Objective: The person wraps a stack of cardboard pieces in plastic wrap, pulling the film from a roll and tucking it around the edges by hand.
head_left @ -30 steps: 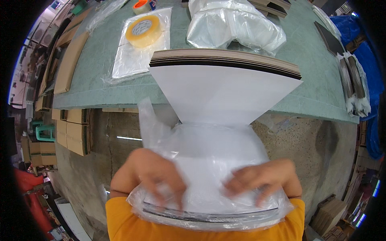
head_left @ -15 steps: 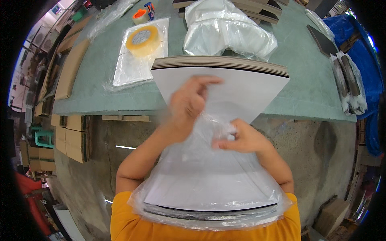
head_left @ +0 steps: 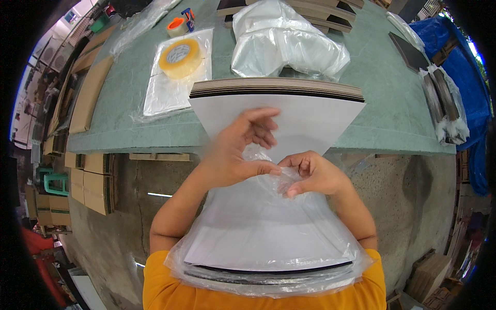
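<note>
A stack of thin boards with a white top face (head_left: 310, 116) and grey-brown edges slants between the table and my chest. Its near part sits inside a clear plastic bag (head_left: 268, 232), whose gathered film lies over the white face. My right hand (head_left: 318, 175) has its fingers curled round the bunched film. Just left of it, my left hand (head_left: 243, 147) hovers over the board, fingers spread and curved, its thumb reaching to the film by my right hand. Whether that thumb presses the film, I cannot tell.
On the green table (head_left: 382, 124) lie a roll of clear tape (head_left: 180, 58) on flat plastic bags (head_left: 155, 93), an orange tape roll (head_left: 176, 27) and a crumpled plastic bag (head_left: 289, 49). Dark boards (head_left: 408, 50) and wrapped bundles (head_left: 445, 106) are at right, cartons (head_left: 93, 186) at left.
My left hand's fingers have spread from a pointing shape, and its thumb has come down toward my right hand. My right hand stays at the film. The view has shifted slightly.
</note>
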### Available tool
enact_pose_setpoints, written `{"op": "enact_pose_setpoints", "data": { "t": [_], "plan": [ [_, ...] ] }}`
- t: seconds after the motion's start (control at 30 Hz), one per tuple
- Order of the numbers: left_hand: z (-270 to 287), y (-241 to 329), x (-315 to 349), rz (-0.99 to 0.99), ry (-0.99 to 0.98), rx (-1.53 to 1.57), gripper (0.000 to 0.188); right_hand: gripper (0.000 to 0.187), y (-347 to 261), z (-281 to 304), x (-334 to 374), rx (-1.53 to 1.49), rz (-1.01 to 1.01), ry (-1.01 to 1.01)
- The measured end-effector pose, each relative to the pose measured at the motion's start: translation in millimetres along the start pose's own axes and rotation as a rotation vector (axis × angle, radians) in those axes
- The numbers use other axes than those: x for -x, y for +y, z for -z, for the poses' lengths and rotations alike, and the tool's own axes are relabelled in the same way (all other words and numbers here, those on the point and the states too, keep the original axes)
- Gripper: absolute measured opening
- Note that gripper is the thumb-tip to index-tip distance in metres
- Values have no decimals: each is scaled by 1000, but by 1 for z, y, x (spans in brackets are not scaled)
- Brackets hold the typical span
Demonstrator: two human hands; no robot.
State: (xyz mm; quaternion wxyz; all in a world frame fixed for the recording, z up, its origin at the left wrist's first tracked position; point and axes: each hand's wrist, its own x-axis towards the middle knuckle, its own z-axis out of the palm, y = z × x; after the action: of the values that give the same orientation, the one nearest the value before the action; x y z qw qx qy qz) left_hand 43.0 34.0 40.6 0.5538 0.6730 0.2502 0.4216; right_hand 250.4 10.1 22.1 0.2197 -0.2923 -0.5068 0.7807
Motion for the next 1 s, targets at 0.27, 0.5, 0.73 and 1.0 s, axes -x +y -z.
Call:
{"op": "enact_pose_setpoints", "data": {
  "t": [0.27, 0.5, 0.73, 1.0],
  "plan": [
    [-1, -12, 10, 415, -423, -325, 83, 23, -2, 16, 13, -319, 354, 432],
    [10, -5, 11, 204, -384, -639, 68, 17, -19, 26, 31, 246, 83, 377],
    [-11, 36, -8, 237, -117, -381, 17, 14, -20, 1, 15, 0, 211, 374],
    [37, 7, 27, 403, 319, -458, 16, 17, -13, 24, 34, -267, 282, 320]
  ]
}}
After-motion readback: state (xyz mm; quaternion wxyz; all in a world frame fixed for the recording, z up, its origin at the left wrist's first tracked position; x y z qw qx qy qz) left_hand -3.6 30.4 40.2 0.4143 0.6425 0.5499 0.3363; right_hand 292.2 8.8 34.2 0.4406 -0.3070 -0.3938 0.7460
